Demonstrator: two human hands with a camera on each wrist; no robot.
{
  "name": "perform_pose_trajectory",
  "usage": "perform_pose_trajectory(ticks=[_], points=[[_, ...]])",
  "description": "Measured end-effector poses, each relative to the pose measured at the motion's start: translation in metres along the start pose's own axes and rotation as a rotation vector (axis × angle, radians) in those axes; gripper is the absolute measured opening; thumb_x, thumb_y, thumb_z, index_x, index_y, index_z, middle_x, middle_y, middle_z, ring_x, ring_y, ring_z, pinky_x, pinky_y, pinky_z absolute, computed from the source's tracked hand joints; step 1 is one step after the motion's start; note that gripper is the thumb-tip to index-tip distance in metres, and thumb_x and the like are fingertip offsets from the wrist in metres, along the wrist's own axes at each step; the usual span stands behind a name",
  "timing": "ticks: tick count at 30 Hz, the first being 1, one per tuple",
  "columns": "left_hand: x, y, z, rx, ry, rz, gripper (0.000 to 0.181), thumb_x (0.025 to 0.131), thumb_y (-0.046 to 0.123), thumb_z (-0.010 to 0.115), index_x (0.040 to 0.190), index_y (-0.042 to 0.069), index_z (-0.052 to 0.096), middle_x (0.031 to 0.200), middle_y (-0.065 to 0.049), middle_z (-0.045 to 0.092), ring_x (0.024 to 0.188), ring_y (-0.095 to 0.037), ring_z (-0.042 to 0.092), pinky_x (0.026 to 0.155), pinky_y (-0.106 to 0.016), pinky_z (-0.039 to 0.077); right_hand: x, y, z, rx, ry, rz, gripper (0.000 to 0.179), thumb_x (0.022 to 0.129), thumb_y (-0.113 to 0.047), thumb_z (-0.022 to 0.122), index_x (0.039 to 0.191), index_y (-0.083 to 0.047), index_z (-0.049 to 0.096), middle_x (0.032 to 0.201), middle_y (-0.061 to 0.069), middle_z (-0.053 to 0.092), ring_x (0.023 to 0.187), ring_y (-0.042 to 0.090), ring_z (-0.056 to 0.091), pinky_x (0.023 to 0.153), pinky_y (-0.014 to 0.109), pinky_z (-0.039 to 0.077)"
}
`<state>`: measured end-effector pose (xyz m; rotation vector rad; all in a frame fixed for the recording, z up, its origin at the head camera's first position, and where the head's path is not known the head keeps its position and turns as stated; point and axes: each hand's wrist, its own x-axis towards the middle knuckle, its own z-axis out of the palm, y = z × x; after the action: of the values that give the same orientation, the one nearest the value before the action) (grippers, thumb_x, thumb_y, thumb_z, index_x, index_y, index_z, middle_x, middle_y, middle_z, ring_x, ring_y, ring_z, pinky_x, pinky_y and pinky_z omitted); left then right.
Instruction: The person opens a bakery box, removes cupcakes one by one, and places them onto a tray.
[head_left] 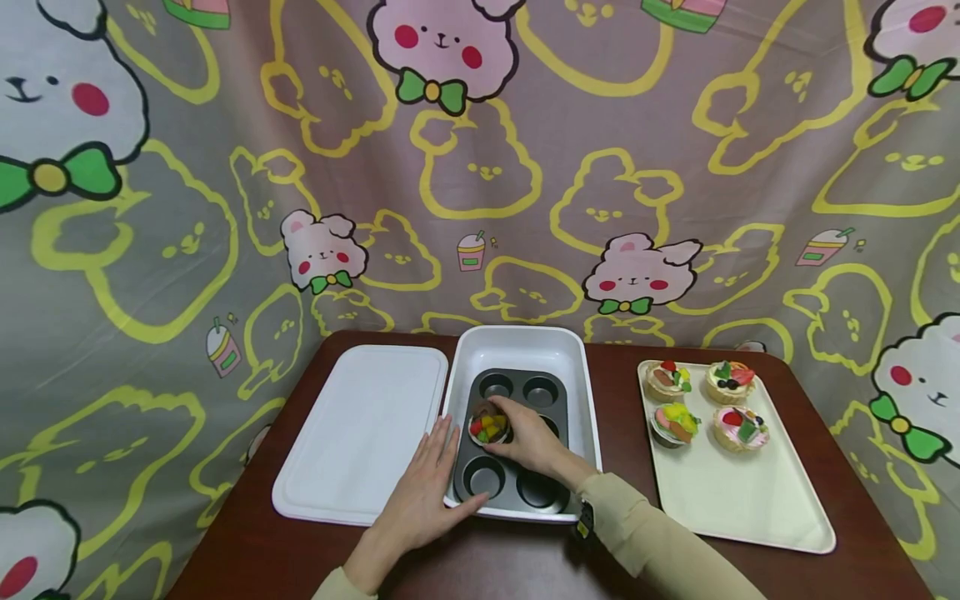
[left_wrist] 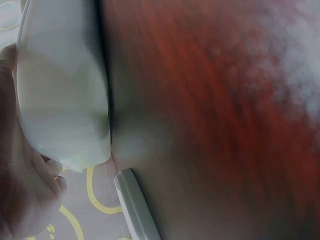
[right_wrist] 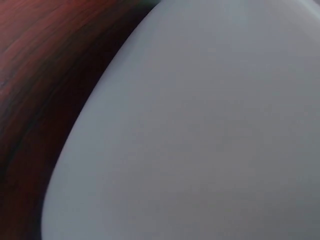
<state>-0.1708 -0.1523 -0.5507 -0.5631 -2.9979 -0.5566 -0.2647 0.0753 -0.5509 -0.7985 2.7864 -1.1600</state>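
Note:
In the head view, my right hand (head_left: 528, 437) grips a fruit-topped cupcake (head_left: 488, 425) between thumb and fingers, over the left middle cup of a dark grey muffin tin (head_left: 512, 471). The tin sits inside a white rectangular tub (head_left: 517, 342). My left hand (head_left: 427, 492) rests at the tub's near left corner, fingers straight and thumb spread across the rim. In the left wrist view, part of that hand (left_wrist: 25, 195) shows beside the tub's pale outer wall (left_wrist: 65, 95). The right wrist view holds only the tub's wall (right_wrist: 190, 130) and dark wood.
A cream tray (head_left: 738, 500) on the right carries several decorated tarts and cupcakes (head_left: 675, 423) toward its far end. A flat white lid (head_left: 360, 433) lies left of the tub. All stand on a dark red-brown wooden table (head_left: 622, 400), with a patterned curtain (head_left: 487, 192) behind.

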Motion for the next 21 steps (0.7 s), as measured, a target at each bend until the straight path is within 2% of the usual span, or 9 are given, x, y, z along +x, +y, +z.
perform_pose_trajectory(ticks=[4,6,9,12,16,21], points=[[0.000,0.000,0.001,0.000,0.002,0.001,0.115,0.095,0.083,0.060,0.173,0.004,0.030,0.185,-0.018,0.016,0.173,-0.035,0.019,0.139,-0.058,0.025,0.000,0.008,0.003,0.023,0.044,-0.093,0.079,0.086,-0.018,0.096,0.151,0.002,0.056,0.141,0.020,0.070,0.124,0.034,0.072,0.107,0.056,0.061],[0.000,0.000,0.001,-0.002,0.001,0.000,0.115,0.095,0.082,0.061,0.173,0.004,0.029,0.185,-0.018,0.016,0.173,-0.035,0.018,0.139,-0.058,0.024,0.001,0.019,0.008,0.008,0.082,-0.160,0.078,0.087,-0.019,0.095,0.150,0.002,0.055,0.139,0.019,0.069,0.121,0.032,0.072,0.103,0.050,0.063],[0.000,0.000,0.001,-0.006,0.004,-0.002,0.115,0.095,0.081,0.062,0.173,0.003,0.030,0.185,-0.018,0.017,0.173,-0.035,0.019,0.139,-0.058,0.024,0.001,0.024,0.010,0.009,0.134,-0.206,0.077,0.086,-0.018,0.095,0.149,0.001,0.053,0.136,0.018,0.068,0.119,0.029,0.071,0.101,0.046,0.064],[-0.001,0.000,0.001,-0.009,0.001,-0.003,0.116,0.095,0.081,0.062,0.173,0.003,0.029,0.185,-0.018,0.017,0.173,-0.035,0.018,0.139,-0.058,0.025,0.000,0.014,0.005,0.073,0.167,-0.165,0.077,0.083,-0.012,0.096,0.148,0.001,0.054,0.136,0.019,0.068,0.122,0.032,0.070,0.106,0.052,0.062],[-0.001,0.000,0.001,-0.008,-0.003,-0.001,0.116,0.095,0.081,0.061,0.174,0.003,0.027,0.185,-0.018,0.016,0.173,-0.035,0.017,0.139,-0.058,0.024,-0.001,0.000,-0.004,0.163,0.200,-0.053,0.078,0.080,-0.003,0.097,0.147,-0.003,0.058,0.140,0.017,0.068,0.129,0.036,0.068,0.113,0.059,0.057],[0.000,0.000,0.001,-0.003,-0.008,-0.004,0.116,0.095,0.081,0.061,0.174,0.003,0.026,0.186,-0.018,0.015,0.173,-0.036,0.017,0.140,-0.057,0.023,-0.002,-0.001,-0.012,0.238,0.215,0.053,0.078,0.079,-0.001,0.097,0.148,-0.005,0.060,0.143,0.016,0.067,0.133,0.034,0.066,0.114,0.055,0.056]])
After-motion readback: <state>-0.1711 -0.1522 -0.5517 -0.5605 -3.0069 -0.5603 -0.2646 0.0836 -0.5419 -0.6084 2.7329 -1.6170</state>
